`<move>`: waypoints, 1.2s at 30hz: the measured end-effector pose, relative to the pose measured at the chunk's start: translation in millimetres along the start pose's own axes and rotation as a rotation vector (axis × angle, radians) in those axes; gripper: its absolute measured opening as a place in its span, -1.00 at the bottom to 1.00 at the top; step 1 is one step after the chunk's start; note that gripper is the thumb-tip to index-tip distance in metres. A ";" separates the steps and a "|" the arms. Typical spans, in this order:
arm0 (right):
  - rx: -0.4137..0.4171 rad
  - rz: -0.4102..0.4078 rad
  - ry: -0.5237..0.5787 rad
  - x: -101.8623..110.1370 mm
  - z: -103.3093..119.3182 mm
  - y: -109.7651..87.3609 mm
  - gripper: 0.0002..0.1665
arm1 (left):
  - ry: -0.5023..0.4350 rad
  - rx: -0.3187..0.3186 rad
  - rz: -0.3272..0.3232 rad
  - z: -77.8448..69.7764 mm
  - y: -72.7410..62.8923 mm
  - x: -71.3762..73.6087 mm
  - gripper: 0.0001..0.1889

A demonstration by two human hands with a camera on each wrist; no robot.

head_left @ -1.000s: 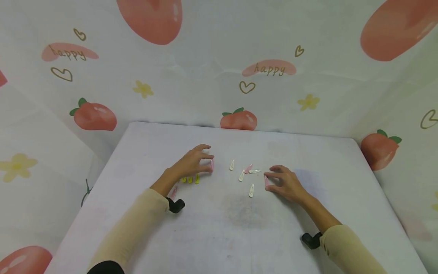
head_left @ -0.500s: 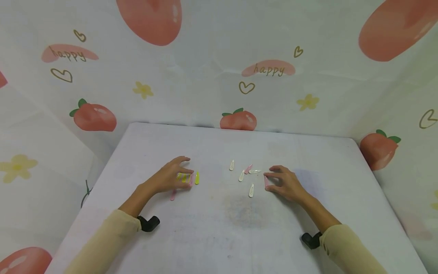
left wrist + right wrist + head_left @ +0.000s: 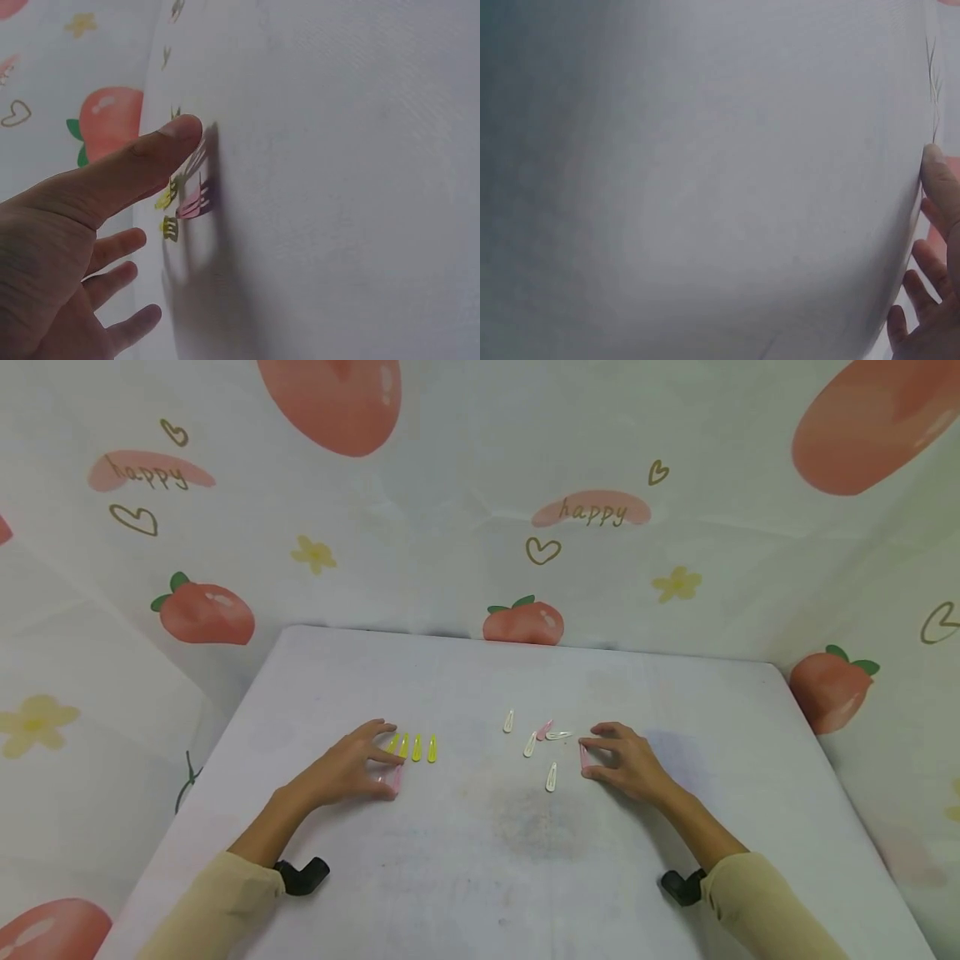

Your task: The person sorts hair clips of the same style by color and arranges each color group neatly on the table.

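Note:
In the head view my left hand (image 3: 351,770) pinches a pink snap hair clip (image 3: 398,776) end to end between thumb and index finger, low over the table. A second pink clip (image 3: 381,780) shows beside it, partly hidden by the hand. Several yellow snap clips (image 3: 417,747) lie in a row just beyond those fingertips. In the left wrist view the thumb covers part of the yellow clips, and pink (image 3: 196,201) shows past it. My right hand (image 3: 626,762) holds another pink hair clip (image 3: 585,756) by its ends. In the right wrist view that clip is hidden.
Between the hands lie several white snap clips (image 3: 551,777) and one pink clip (image 3: 543,730), some overlapping. A white cloth covers the table (image 3: 465,868). A fruit-printed curtain (image 3: 420,510) stands behind the table's far edge. Black wrist cameras sit at both sleeves.
My left hand has moved left and toward me with its pink clip, past the yellow row to the other pink clip. My right hand stays put.

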State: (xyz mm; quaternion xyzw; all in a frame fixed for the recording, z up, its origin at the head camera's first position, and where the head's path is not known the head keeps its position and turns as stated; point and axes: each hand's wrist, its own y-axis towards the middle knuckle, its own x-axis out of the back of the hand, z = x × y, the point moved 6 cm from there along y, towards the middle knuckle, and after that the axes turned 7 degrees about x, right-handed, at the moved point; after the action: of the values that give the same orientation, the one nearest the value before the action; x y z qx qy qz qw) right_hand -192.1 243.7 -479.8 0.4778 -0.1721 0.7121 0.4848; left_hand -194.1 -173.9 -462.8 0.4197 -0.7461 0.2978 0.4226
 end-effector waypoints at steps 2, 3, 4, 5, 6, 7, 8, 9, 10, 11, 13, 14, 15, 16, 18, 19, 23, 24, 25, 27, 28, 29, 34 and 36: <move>-0.006 0.001 0.002 -0.1 -0.8 -0.3 -0.39 | -0.002 0.005 -0.003 0.7 -2.1 -1.4 -0.45; -0.008 0.001 0.003 -0.2 -1.1 -0.5 -0.39 | -0.003 0.007 -0.003 0.8 -2.9 -2.2 -0.45; -0.008 0.001 0.003 -0.3 -1.3 -0.5 -0.39 | -0.004 0.007 0.001 0.6 -3.6 -3.1 -0.45; -0.009 0.001 0.003 -0.3 -1.5 -0.6 -0.39 | -0.003 0.005 0.004 0.3 -4.1 -4.0 -0.45; -0.009 -0.001 0.004 -0.2 -1.7 -0.6 -0.39 | -0.002 0.004 0.009 -0.1 -4.5 -4.8 -0.45; -0.009 -0.001 0.003 -0.2 -1.7 -0.7 -0.39 | 0.000 0.001 0.013 -0.6 -4.8 -5.6 -0.45; -0.008 -0.002 0.003 -0.1 -1.6 -0.7 -0.39 | 0.002 -0.001 0.015 -1.2 -5.0 -6.2 -0.45; -0.007 -0.001 0.003 0.1 -1.5 -0.6 -0.39 | 0.004 -0.004 0.017 -1.8 -5.3 -6.6 -0.45; -0.008 -0.001 0.004 0.1 -1.4 -0.7 -0.39 | 0.004 -0.006 0.016 -2.4 -5.6 -6.8 -0.46; -0.011 -0.001 0.007 0.1 -1.2 -0.8 -0.39 | 0.002 -0.006 0.015 -3.0 -5.9 -6.7 -0.46; -0.017 0.002 0.009 -0.1 -0.9 -0.9 -0.39 | -0.002 -0.006 0.012 -3.9 -6.7 -6.4 -0.47; -0.020 0.003 0.011 -0.2 -0.7 -1.0 -0.39 | -0.005 -0.006 0.012 -4.4 -7.1 -6.2 -0.48; -0.022 0.003 0.011 -0.2 -0.6 -1.0 -0.39 | -0.008 -0.005 0.011 -4.8 -7.4 -6.0 -0.48; -0.022 -0.002 0.015 -0.2 -0.5 -1.2 -0.40 | -0.007 -0.004 0.011 -5.0 -7.8 -6.0 -0.48; -0.022 -0.004 0.017 0.2 0.0 -1.2 -0.40 | 0.001 -0.006 0.007 -5.2 -8.4 -6.0 -0.49; -0.020 -0.007 0.018 0.5 0.1 -1.2 -0.40 | 0.007 -0.008 0.005 -5.1 -8.6 -6.0 -0.49; -0.018 -0.004 0.019 0.8 1.1 -1.2 -0.39 | 0.025 -0.016 -0.003 -4.1 -9.0 -6.6 -0.49; -0.016 -0.004 0.018 0.9 1.2 -1.2 -0.39 | 0.026 -0.018 -0.003 -3.8 -9.1 -6.7 -0.49; -0.015 -0.004 0.017 0.9 1.3 -1.2 -0.39 | 0.026 -0.019 -0.004 -3.7 -9.1 -6.7 -0.49; -0.015 -0.003 0.017 1.0 1.5 -1.1 -0.39 | 0.027 -0.021 -0.006 -3.6 -9.0 -6.7 -0.49; -0.013 -0.004 0.015 1.1 1.6 -1.1 -0.39 | 0.027 -0.022 -0.008 -3.7 -9.0 -6.6 -0.49; -0.013 -0.005 0.015 1.2 1.8 -1.1 -0.39 | 0.027 -0.024 -0.010 -3.7 -9.0 -6.4 -0.49; -0.019 -0.007 0.008 1.4 1.8 -0.6 -0.39 | 0.020 -0.027 -0.018 -4.4 -9.5 -5.8 -0.48; -0.025 -0.005 0.009 1.3 1.5 -0.4 -0.39 | 0.016 -0.029 -0.021 -4.6 -9.9 -5.6 -0.48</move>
State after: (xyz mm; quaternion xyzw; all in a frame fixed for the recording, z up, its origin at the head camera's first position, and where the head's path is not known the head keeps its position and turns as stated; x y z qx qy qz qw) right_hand -191.1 243.5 -478.1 0.4690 -0.1776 0.7107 0.4933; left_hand -182.0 -172.7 -464.6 0.4188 -0.7424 0.2861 0.4377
